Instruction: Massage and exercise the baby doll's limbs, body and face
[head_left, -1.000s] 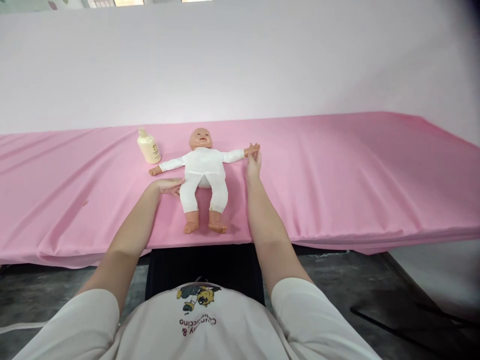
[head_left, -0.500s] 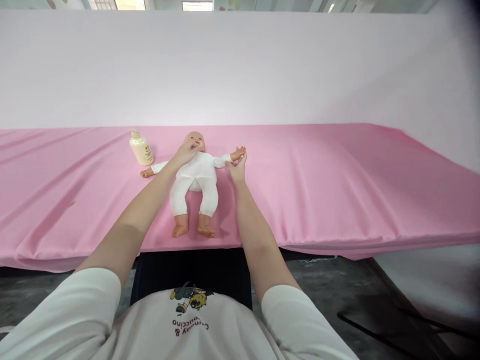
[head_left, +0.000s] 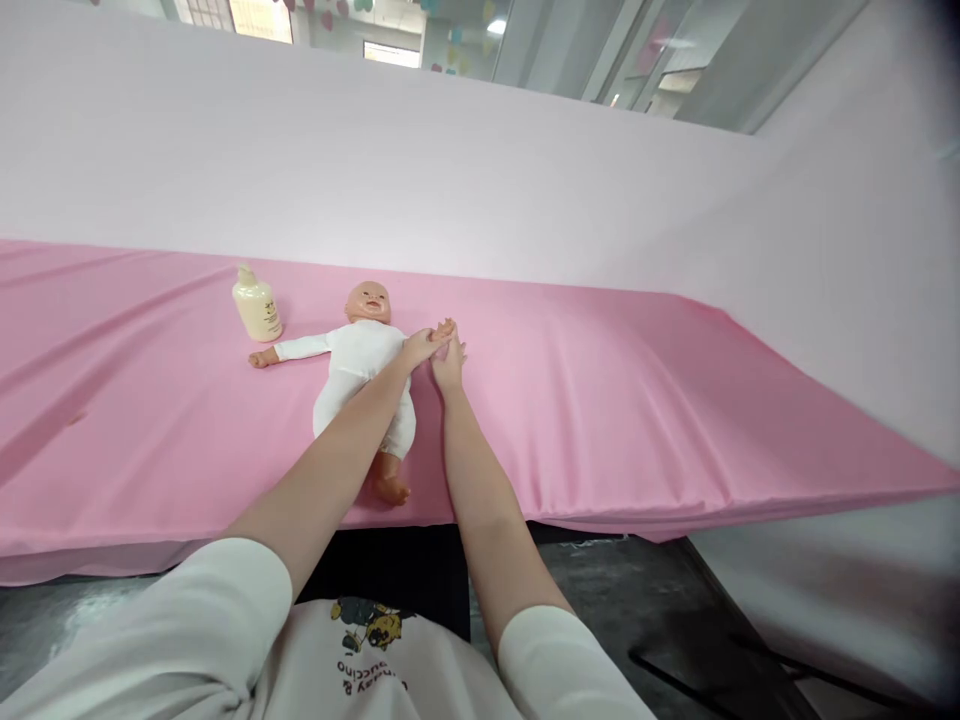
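Baby doll [head_left: 358, 362] on back on pink sheet [head_left: 600, 400], head far, feet near table edge; long axis runs near-far. Its 2 arms stretch left-right. My left hand [head_left: 417, 347] crosses over doll torso to its right-side arm; my right hand [head_left: 448, 366] just beside, both meeting at doll's small hand [head_left: 445, 326]. Fingers of both look lightly curled round it; exact pinch unclear. Cream bottle [head_left: 256, 304] upright, far left of doll head, apart; contents not visible.
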